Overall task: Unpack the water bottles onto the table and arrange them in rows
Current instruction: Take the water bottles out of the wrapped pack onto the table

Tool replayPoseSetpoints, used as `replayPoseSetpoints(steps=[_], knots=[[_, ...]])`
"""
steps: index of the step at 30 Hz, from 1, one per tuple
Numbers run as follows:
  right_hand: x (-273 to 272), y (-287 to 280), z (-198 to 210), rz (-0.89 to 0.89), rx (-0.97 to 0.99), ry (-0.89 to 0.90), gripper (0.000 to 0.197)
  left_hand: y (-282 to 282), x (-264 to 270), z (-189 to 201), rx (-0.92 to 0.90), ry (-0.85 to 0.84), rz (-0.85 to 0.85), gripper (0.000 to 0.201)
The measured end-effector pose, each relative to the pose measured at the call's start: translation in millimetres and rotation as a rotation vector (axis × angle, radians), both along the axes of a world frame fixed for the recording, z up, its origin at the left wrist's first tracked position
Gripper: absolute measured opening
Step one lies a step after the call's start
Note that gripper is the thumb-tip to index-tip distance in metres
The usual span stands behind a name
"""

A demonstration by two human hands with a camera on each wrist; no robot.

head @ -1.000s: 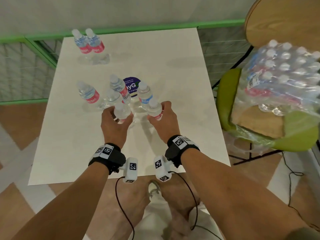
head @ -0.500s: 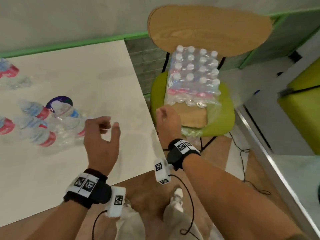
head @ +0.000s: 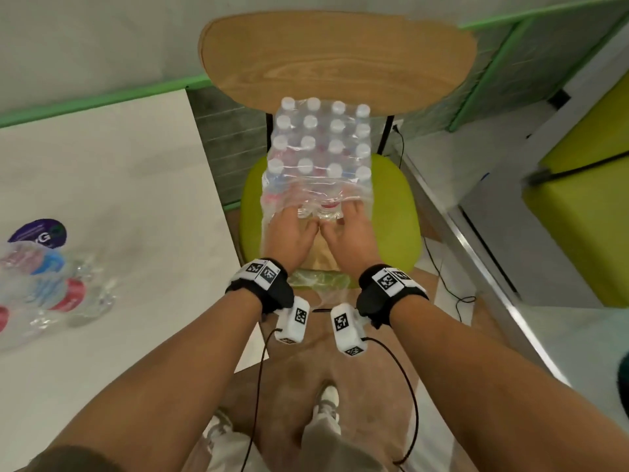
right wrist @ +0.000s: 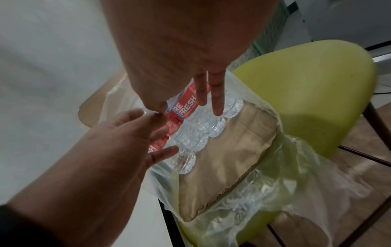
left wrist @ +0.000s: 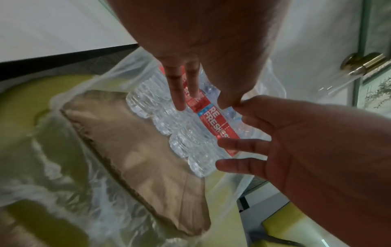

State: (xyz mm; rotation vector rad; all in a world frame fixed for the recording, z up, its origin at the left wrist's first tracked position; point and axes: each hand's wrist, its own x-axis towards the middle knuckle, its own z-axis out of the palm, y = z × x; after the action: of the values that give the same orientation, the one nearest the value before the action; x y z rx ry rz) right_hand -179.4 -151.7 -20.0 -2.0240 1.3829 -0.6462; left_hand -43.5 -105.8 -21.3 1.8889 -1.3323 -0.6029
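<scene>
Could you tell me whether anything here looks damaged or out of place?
Only the expected: the pack's plastic wrap is torn open at the near end on the chair, baring its cardboard tray, where the left hand and right hand reach in, fingers straight. Nothing looks spilled.

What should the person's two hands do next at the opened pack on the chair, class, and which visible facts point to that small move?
Probably close each hand round one bottle in the front row. The left hand and right hand reach with straight fingers into the torn plastic wrap, at the front bottles but gripping none. The table has room.
</scene>
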Motion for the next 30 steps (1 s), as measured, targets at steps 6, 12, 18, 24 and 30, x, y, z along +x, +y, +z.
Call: replayPoseSetpoints(steps=[6, 12, 18, 24, 30], knots=[[8.5, -28.3, -6.7, 0.070, 0.099, 0.093, 0.021, -32.1, 8.6, -17.4, 0.102, -0.225, 0.037, 0.038], [15.6, -30.9, -3.2, 0.014, 0.086, 0.153, 0.046, -36.9, 1.5, -14.3, 0.250, -0.509, 0.015, 0.045], [30.4, -29.5, -3.9, -0.057, -0.002, 0.227, 0.034, -38.7, 1.1, -5.0, 0.179, -0.463, 0.097, 0.036], [28.0, -30.6, 1.5, -0.058, -0.014, 0.369, 0.031, -26.6, 8.0, -4.8, 0.264, -0.473, 0.015, 0.049], [3.7, -9.7, 7.0, 0.017, -0.131, 0.332, 0.042, -5.1, 0.5, -11.5, 0.223, -0.332, -0.033, 0.035]])
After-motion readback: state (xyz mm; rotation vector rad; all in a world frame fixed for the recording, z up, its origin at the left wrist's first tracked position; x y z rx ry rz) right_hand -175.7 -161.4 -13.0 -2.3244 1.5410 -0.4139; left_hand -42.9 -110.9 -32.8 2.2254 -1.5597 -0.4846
